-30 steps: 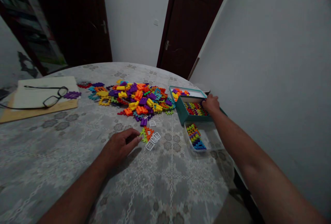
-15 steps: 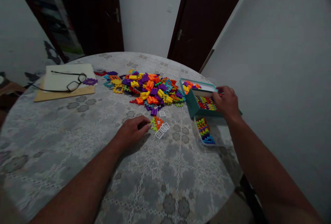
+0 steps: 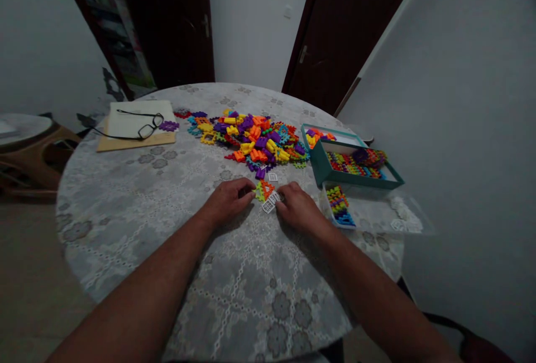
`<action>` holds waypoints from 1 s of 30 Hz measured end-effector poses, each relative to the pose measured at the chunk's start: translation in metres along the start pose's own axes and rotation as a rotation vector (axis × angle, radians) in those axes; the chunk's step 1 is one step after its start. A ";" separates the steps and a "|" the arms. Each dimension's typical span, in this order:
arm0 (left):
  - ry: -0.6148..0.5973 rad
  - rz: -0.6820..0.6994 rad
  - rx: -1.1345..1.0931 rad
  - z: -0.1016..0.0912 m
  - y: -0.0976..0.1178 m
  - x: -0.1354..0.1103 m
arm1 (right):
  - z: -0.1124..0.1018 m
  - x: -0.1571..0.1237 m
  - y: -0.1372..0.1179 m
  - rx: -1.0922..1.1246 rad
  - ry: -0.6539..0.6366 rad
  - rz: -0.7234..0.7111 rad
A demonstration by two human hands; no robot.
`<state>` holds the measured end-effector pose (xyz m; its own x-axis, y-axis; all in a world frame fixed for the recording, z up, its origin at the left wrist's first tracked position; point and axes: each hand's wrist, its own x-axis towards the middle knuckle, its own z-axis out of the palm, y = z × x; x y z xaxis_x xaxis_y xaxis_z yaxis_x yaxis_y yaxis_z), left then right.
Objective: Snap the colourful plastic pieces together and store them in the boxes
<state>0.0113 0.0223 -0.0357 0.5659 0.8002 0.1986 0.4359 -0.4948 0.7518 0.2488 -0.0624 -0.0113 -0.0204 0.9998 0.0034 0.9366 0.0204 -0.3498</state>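
Observation:
A small green and orange toy piece (image 3: 263, 189) lies on the round table (image 3: 251, 290) with white grid pieces (image 3: 270, 202) beside it. My left hand (image 3: 228, 198) rests on the cloth, its curled fingertips pinching the left edge of that small piece. Just to the right of the white grids is my right hand (image 3: 298, 206). Its fingers are curled down and hide whatever is inside. Behind both hands spreads a heap of coloured plastic building pieces (image 3: 255, 139).
A teal box (image 3: 319, 163) with sorted coloured pieces stands at the right, and a clear tray (image 3: 379, 212) with more pieces sits in front of it. Glasses (image 3: 144, 127) lie on a notebook (image 3: 125, 114) at the far left. A low stool (image 3: 25, 145) stands beside the table.
My right hand has left the teal box and come down beside the white grid pieces. The left hand has stayed at the small piece. The camera has shifted, so the table sits further right.

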 end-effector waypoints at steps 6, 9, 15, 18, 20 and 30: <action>0.049 0.041 0.035 0.003 -0.004 0.002 | 0.004 -0.006 0.012 0.123 0.046 -0.076; 0.091 0.061 0.062 0.004 -0.006 0.002 | 0.011 -0.005 0.011 0.172 0.135 -0.095; 0.074 0.066 0.108 0.007 -0.008 0.002 | 0.020 0.011 -0.010 0.041 0.165 -0.019; 0.053 0.073 0.148 0.011 -0.009 0.002 | 0.023 0.017 -0.015 -0.022 0.143 0.046; 0.035 0.074 0.173 0.013 -0.009 0.002 | 0.025 0.018 -0.013 -0.001 0.172 0.066; 0.038 0.041 0.083 0.011 -0.010 0.005 | 0.032 0.019 -0.018 0.211 0.236 0.080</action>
<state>0.0178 0.0274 -0.0493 0.5581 0.7901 0.2535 0.4703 -0.5529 0.6879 0.2207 -0.0442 -0.0352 0.1547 0.9720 0.1767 0.8383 -0.0345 -0.5442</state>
